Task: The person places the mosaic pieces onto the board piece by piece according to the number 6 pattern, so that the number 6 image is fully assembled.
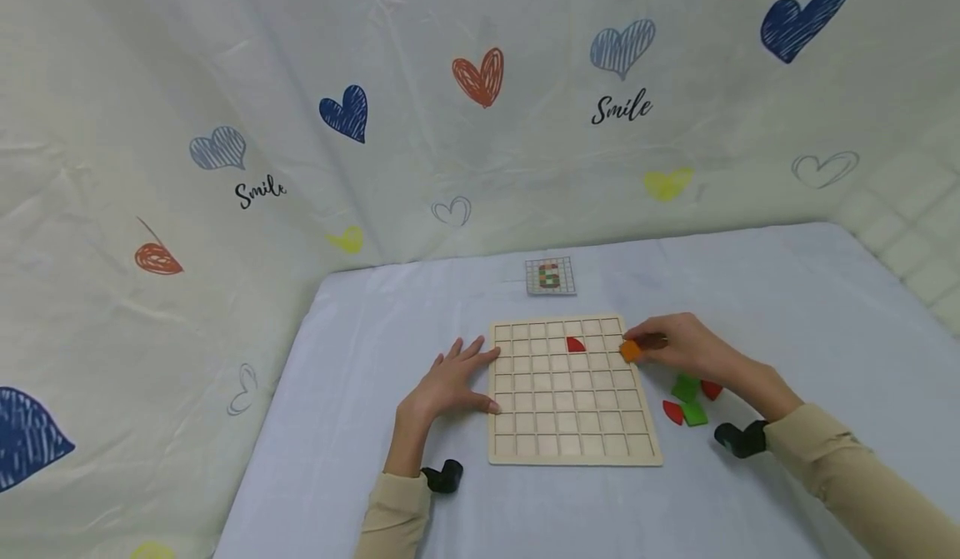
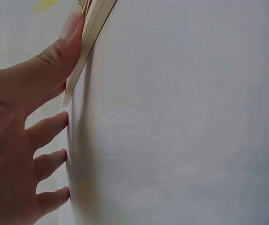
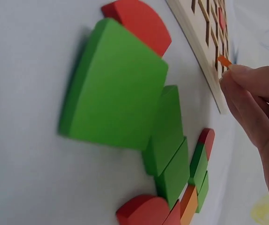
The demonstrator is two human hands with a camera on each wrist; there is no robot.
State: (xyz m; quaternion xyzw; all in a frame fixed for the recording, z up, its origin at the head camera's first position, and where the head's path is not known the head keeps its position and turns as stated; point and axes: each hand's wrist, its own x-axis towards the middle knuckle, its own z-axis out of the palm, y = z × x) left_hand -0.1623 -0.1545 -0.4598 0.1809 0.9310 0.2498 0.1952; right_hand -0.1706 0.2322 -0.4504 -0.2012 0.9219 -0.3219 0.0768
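A pale wooden grid board (image 1: 573, 451) lies on the white cloth. My left hand (image 1: 442, 382) rests at its left edge with fingers spread, the thumb and a fingertip touching the rim; in the left wrist view the thumb (image 2: 55, 56) lies along the board's side. Between thumb and fingers my right hand (image 1: 688, 344) pinches an orange tile (image 1: 630, 351) at the board's right edge, near the top. The right wrist view shows only a small part of this orange piece (image 3: 224, 61). One red quarter-round tile (image 1: 575, 345) sits in a cell of an upper row.
Right of the board lie loose green tiles (image 1: 695, 414) and red rounded tiles (image 1: 672, 412), partly beneath the right forearm. Another orange tile (image 3: 188, 204) is among them in the right wrist view. Behind the board lies a small pattern card (image 1: 551, 277). A heart-printed curtain (image 1: 525, 159) hangs behind.
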